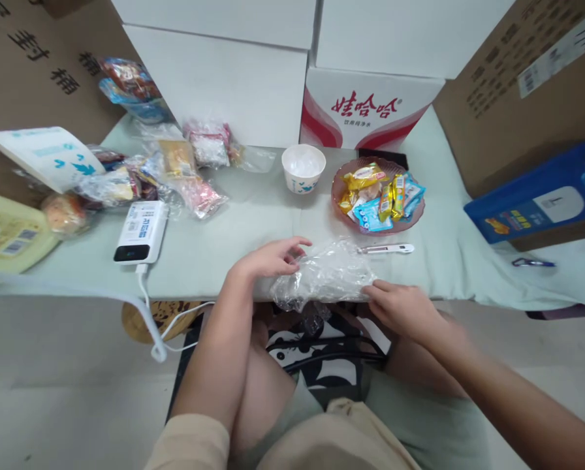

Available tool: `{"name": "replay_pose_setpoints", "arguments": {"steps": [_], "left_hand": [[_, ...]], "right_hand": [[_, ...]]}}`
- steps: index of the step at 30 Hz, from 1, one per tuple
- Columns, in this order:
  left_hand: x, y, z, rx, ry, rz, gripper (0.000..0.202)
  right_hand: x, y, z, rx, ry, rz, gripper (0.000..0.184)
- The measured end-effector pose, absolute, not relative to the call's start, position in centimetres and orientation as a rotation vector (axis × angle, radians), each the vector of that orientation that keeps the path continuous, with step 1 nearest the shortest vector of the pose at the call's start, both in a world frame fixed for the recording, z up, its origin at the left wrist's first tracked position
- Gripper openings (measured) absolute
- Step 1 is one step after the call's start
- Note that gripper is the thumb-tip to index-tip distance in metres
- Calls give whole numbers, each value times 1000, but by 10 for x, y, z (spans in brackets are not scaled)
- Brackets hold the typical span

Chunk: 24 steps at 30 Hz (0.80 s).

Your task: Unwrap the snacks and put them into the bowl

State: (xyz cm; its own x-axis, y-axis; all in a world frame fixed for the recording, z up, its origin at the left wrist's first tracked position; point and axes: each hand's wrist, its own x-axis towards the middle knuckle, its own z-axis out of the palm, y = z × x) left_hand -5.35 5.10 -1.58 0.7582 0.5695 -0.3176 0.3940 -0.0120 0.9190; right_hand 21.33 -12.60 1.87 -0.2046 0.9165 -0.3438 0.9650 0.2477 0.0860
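A crumpled clear plastic bag (329, 274) lies at the table's front edge, part of it hanging over. My right hand (403, 310) pinches the bag's right end between thumb and fingers. At its left end my left hand (277, 258) has thumb and fingers apart, close to the plastic and perhaps touching it. Just behind the bag rests a white utility knife (388, 249). Further back stand a white paper cup (303, 171) and a pinkish glass dish (339, 209) holding several wrapped snacks (390, 196).
On the left, a white power bank (140, 232) trails a white cable (145, 287) over the edge, near several packaged snacks (121, 186) and a yellow bottle (11, 238). White boxes (224, 85) wall off the back. A blue bottle (542, 192) and a cardboard box (522, 124) flank the right.
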Motion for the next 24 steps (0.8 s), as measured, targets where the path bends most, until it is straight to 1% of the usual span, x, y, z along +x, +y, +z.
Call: {"name": "replay_pose_setpoints", "arguments": {"steps": [2, 3, 6, 8, 10, 11, 13, 14, 15, 16, 17, 18, 19, 20, 21, 22, 24], "left_hand": [[-46, 52, -17, 1615, 858, 243, 52], [-42, 53, -16, 1598, 898, 320, 52], [-28, 53, -9, 1502, 868, 499, 61], [-24, 51, -2, 1495, 774, 517, 68], [-25, 46, 5, 1569, 783, 595, 71], [-28, 43, 8, 1627, 849, 681, 68], [-33, 31, 11, 1759, 995, 858, 52], [-35, 23, 12, 1835, 1031, 904, 44], [-35, 15, 11, 1914, 971, 871, 42], [-34, 7, 9, 1977, 871, 776, 48], [-32, 0, 7, 2029, 805, 692, 61], [-30, -5, 5, 2078, 766, 618, 67], [-27, -8, 3, 2101, 746, 556, 55], [-26, -9, 1, 2089, 751, 502, 36], [-25, -8, 1, 2050, 777, 480, 22], [-25, -6, 1, 1988, 808, 492, 14], [-29, 1, 2, 1811, 864, 606, 15]], "right_hand": [[215, -142, 15, 1799, 2198, -240, 24], [216, -148, 13, 1831, 2213, -264, 26], [220, -162, 10, 1946, 2249, -373, 32], [225, -167, 9, 2038, 2233, -448, 32], [230, -169, 9, 2150, 2200, -503, 30], [232, -170, 9, 2212, 2185, -526, 30], [232, -168, 8, 2338, 2166, -557, 28], [230, -166, 7, 2388, 2164, -564, 27], [228, -164, 6, 2422, 2172, -573, 26], [226, -161, 5, 2437, 2191, -587, 26], [223, -158, 4, 2439, 2216, -600, 26], [222, -155, 2, 2439, 2247, -606, 26], [221, -152, 0, 2441, 2281, -607, 27], [221, -150, -2, 2452, 2320, -597, 29], [223, -149, -4, 2475, 2357, -577, 33], [225, -148, -6, 2514, 2385, -556, 41], [231, -150, -10, 2643, 2378, -583, 62]]}}
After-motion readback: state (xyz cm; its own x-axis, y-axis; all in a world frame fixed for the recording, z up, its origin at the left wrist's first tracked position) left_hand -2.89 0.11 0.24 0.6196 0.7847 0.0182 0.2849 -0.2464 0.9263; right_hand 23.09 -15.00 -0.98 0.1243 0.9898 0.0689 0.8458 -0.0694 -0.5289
